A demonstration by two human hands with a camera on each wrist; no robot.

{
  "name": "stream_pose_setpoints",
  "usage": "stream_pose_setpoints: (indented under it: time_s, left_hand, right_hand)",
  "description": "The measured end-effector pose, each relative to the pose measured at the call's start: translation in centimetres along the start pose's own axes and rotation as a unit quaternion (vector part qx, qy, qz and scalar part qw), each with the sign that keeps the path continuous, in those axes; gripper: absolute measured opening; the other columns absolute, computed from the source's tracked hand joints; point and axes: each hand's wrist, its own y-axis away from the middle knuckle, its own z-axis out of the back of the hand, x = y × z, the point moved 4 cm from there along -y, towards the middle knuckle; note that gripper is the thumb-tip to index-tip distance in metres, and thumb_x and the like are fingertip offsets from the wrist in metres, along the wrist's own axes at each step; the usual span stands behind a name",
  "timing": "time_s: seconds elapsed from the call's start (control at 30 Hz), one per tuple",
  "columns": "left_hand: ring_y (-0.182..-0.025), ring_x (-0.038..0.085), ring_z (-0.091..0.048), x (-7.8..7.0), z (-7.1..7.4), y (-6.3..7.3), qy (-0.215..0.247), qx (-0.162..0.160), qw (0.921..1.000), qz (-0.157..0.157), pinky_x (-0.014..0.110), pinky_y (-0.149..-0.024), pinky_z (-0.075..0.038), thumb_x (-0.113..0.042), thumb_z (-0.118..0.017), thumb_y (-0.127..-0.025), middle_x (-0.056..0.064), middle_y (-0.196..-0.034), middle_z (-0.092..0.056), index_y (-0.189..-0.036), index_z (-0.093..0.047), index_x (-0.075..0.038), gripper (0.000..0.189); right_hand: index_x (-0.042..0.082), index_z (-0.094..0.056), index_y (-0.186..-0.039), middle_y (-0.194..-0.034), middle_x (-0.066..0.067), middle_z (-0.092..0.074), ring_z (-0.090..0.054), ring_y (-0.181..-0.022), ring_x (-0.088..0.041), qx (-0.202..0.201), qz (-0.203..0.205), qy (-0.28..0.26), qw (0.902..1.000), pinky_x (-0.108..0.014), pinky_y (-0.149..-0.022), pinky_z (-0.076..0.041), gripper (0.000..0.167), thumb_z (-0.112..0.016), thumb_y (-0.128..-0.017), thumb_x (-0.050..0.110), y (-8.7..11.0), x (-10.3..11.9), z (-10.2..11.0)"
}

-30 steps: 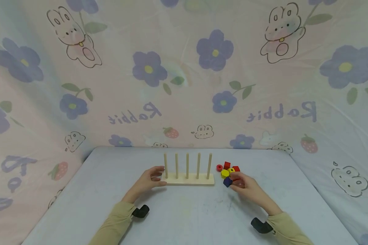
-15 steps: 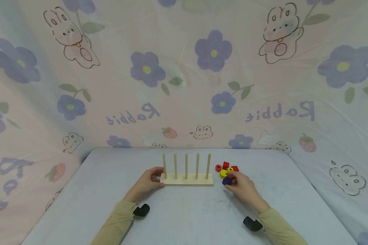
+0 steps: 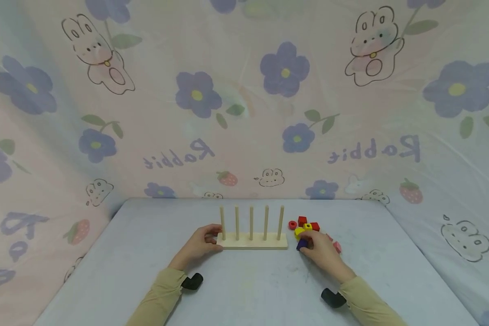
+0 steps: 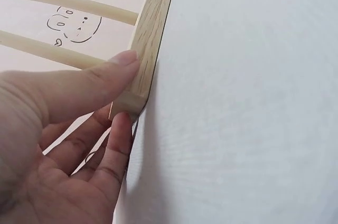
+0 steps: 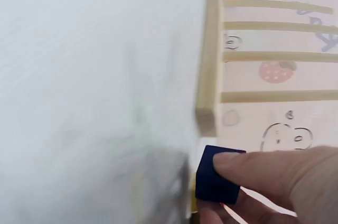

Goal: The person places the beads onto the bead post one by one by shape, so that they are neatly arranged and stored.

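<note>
A pale wooden peg stand (image 3: pixel 252 242) with a row of several upright pegs (image 3: pixel 251 222) stands on the table. My left hand (image 3: pixel 201 243) grips its left end; in the left wrist view the thumb (image 4: pixel 124 60) presses the long face, and a fingertip touches the end. To the right of the stand, my right hand (image 3: pixel 323 253) pinches a dark blue cube-like block (image 5: pixel 216 176), thumb on one face and fingers behind. Just behind the block lie a yellow block (image 3: pixel 298 232), a second yellow piece with a hole (image 3: pixel 307 226) and a red ring (image 3: pixel 293 225).
Two red blocks (image 3: pixel 302 220) sit at the back of the pile. Pink blocks (image 3: pixel 336 247) show beyond the right hand's knuckles. A black wrist camera (image 3: pixel 333 298) hangs at each sleeve. Patterned cloth (image 3: pixel 244 113) rises behind the table's far edge.
My right hand has moved slightly left and closed its fingertips on the dark blue block, uncovering the pink blocks. The left hand keeps its place on the stand's end.
</note>
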Motion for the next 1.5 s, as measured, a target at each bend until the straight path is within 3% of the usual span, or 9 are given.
stream_pose_setpoints:
  time_s: [0.13, 0.27, 0.37, 0.53, 0.67, 0.87, 1.1, 1.37, 1.5]
  left_hand:
    - [-0.093, 0.033, -0.059, 0.5, 0.1, 0.0, -0.002, 0.013, 0.9999, -0.001, 0.032, -0.079, -0.053, 0.009, -0.075, -0.075, 0.025, -0.12, -0.055, -0.129, -0.048, 0.011, 0.061]
    - [-0.091, 0.033, -0.06, 0.4, 0.1, -0.2, 0.017, 0.022, 0.9995, -0.019, 0.033, -0.081, -0.053, 0.009, -0.076, -0.075, 0.027, -0.121, -0.055, -0.131, -0.046, 0.011, 0.063]
    - [-0.096, 0.035, -0.06, 0.5, -0.2, -0.4, 0.023, 0.028, 0.9988, -0.033, 0.036, -0.085, -0.053, 0.007, -0.077, -0.074, 0.029, -0.12, -0.054, -0.132, -0.044, 0.013, 0.066]
    - [-0.1, 0.032, -0.059, 0.9, -0.4, -0.3, 0.014, 0.022, 0.9993, -0.027, 0.037, -0.087, -0.052, 0.005, -0.079, -0.073, 0.027, -0.12, -0.056, -0.131, -0.045, 0.012, 0.067]
    - [-0.097, 0.031, -0.06, 0.7, -0.4, -0.1, 0.01, 0.017, 0.9996, -0.022, 0.037, -0.087, -0.052, 0.005, -0.079, -0.073, 0.026, -0.118, -0.057, -0.13, -0.047, 0.011, 0.066]
    - [-0.103, 0.034, -0.059, 0.6, -0.5, -0.3, 0.008, 0.018, 0.9997, -0.014, 0.037, -0.088, -0.052, 0.006, -0.078, -0.074, 0.025, -0.12, -0.056, -0.131, -0.047, 0.01, 0.066]
    - [-0.108, 0.036, -0.057, 0.7, -1.0, -0.7, 0.014, 0.026, 0.9994, -0.02, 0.039, -0.09, -0.051, 0.006, -0.077, -0.075, 0.025, -0.122, -0.055, -0.132, -0.046, 0.01, 0.065]
    - [-0.105, 0.036, -0.058, 0.4, -0.9, -1.0, 0.011, 0.033, 0.9991, -0.024, 0.04, -0.091, -0.05, 0.007, -0.077, -0.075, 0.026, -0.121, -0.056, -0.131, -0.046, 0.012, 0.064]
    - [-0.103, 0.035, -0.06, 0.7, -0.8, -1.2, 0.001, 0.036, 0.9992, -0.017, 0.039, -0.09, -0.051, 0.004, -0.078, -0.075, 0.026, -0.121, -0.056, -0.129, -0.048, 0.011, 0.062]
  right_hand:
    - [-0.001, -0.066, -0.112, -0.105, -0.011, -0.065, -0.06, -0.085, -0.02, -0.01, 0.025, -0.032, 0.9991, -0.033, -0.074, -0.055, 0.035, -0.075, -0.078, -0.002, -0.6, 1.5, 1.0]
    - [-0.003, -0.064, -0.112, -0.103, -0.015, -0.065, -0.064, -0.085, -0.024, -0.04, 0.074, -0.08, 0.9932, -0.032, -0.071, -0.057, 0.035, -0.074, -0.078, -0.004, -1.5, 4.1, 2.8]
    - [-0.001, -0.062, -0.113, -0.104, -0.015, -0.065, -0.065, -0.087, -0.025, -0.068, 0.104, -0.11, 0.9862, -0.037, -0.074, -0.058, 0.036, -0.075, -0.079, -0.002, -1.9, 6.2, 4.2]
    - [0.003, -0.063, -0.114, -0.107, -0.01, -0.066, -0.065, -0.088, -0.02, -0.131, 0.145, -0.129, 0.9722, -0.041, -0.08, -0.056, 0.036, -0.076, -0.08, 0.001, -2.4, 9.4, 6.2]
    - [0.003, -0.063, -0.115, -0.109, -0.008, -0.066, -0.065, -0.092, -0.019, -0.132, 0.163, -0.199, 0.9574, -0.034, -0.084, -0.054, 0.037, -0.075, -0.08, -0.001, -3.1, 11.7, 6.8]
    - [-0.006, -0.06, -0.114, -0.115, -0.02, -0.06, -0.063, -0.104, -0.031, -0.063, 0.176, -0.31, 0.9321, -0.032, -0.087, -0.053, 0.035, -0.07, -0.081, -0.01, -3.6, 16.3, 6.0]
    - [-0.013, -0.054, -0.117, -0.116, -0.026, -0.058, -0.061, -0.106, -0.037, -0.033, 0.166, -0.345, 0.9232, -0.038, -0.091, -0.05, 0.033, -0.064, -0.086, -0.01, -3.7, 20.0, 3.6]
    - [-0.014, -0.053, -0.118, -0.112, -0.028, -0.059, -0.06, -0.1, -0.041, -0.059, 0.225, -0.36, 0.9034, -0.054, -0.092, -0.047, 0.032, -0.061, -0.087, -0.011, -4.7, 21.1, 0.0]
    - [-0.013, -0.056, -0.116, -0.111, -0.027, -0.06, -0.061, -0.099, -0.04, -0.089, 0.247, -0.324, 0.909, -0.056, -0.087, -0.048, 0.031, -0.063, -0.086, -0.011, -5.0, 21.2, -1.1]
